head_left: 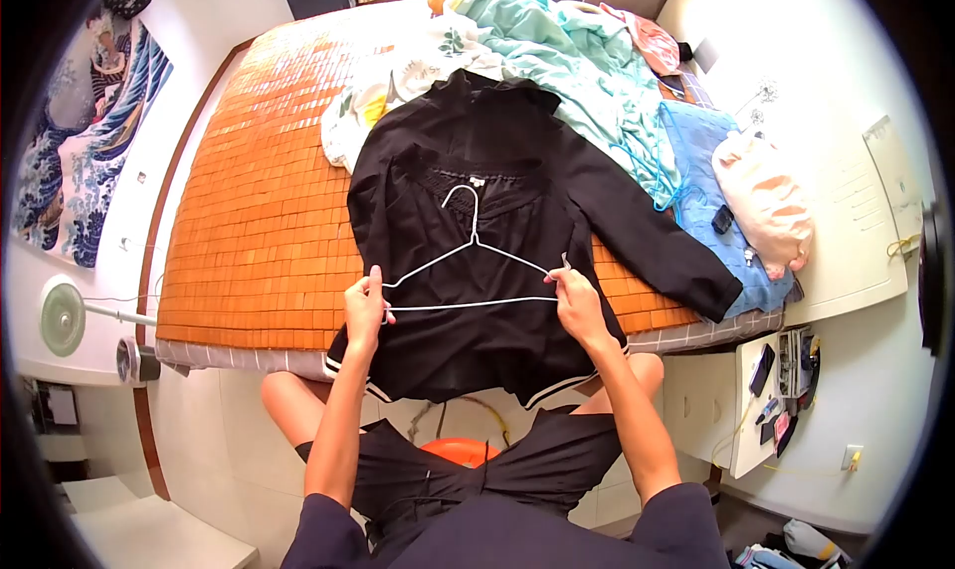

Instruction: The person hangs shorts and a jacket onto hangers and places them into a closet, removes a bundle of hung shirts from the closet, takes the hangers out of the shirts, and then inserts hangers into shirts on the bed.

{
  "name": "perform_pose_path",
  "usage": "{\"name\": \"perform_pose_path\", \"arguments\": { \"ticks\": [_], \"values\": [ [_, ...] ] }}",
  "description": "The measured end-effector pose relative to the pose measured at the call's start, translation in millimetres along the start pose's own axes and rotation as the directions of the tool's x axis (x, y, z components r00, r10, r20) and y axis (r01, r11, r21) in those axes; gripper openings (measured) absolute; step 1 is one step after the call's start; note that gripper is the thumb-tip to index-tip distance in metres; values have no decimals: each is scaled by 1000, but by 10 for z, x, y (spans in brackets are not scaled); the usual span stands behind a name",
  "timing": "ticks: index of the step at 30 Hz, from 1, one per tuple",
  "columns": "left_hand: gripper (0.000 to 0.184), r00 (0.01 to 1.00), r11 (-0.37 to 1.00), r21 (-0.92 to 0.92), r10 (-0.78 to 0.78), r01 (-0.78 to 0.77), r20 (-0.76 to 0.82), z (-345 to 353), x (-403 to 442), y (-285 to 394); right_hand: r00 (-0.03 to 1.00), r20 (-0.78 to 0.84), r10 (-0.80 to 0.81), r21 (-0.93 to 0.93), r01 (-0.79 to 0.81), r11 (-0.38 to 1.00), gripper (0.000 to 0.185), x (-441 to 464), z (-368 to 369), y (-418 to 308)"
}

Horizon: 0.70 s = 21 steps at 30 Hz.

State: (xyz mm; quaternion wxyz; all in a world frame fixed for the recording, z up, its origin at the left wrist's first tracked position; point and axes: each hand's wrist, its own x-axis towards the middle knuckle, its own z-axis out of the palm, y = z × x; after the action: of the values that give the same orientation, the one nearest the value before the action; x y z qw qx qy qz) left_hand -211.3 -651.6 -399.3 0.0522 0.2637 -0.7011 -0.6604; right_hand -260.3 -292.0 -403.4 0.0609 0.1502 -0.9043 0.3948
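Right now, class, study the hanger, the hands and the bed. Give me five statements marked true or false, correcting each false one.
1. The left hand and the right hand both hold the white hanger. True.
2. The hanger's hook points toward the person. False: it points away from the person.
3. The mat on the bed is green. False: the mat is orange-brown.
4. A black sleeve stretches out to the right of the hanger. True.
5. The pale pink bundle lies to the left of the hanger. False: the pale pink bundle lies to its right.
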Motion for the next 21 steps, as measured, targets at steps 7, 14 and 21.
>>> {"name": "perform_pose_path", "arguments": {
  "ticks": [7,14,21],
  "values": [
    [51,987,999,-14,40,-43,-158,-88,171,-40,999,32,26,-51,-25,998,19,178,268,-187],
    [46,989,924,353,119,-145,93,139,448,-129,946,-313,86,185,-28,982,15,472,239,277],
    [33,957,921,260,287,-289,47,654,1210,296,865,-437,245,308,-112,945,19,737,-94,639]
  ]
}}
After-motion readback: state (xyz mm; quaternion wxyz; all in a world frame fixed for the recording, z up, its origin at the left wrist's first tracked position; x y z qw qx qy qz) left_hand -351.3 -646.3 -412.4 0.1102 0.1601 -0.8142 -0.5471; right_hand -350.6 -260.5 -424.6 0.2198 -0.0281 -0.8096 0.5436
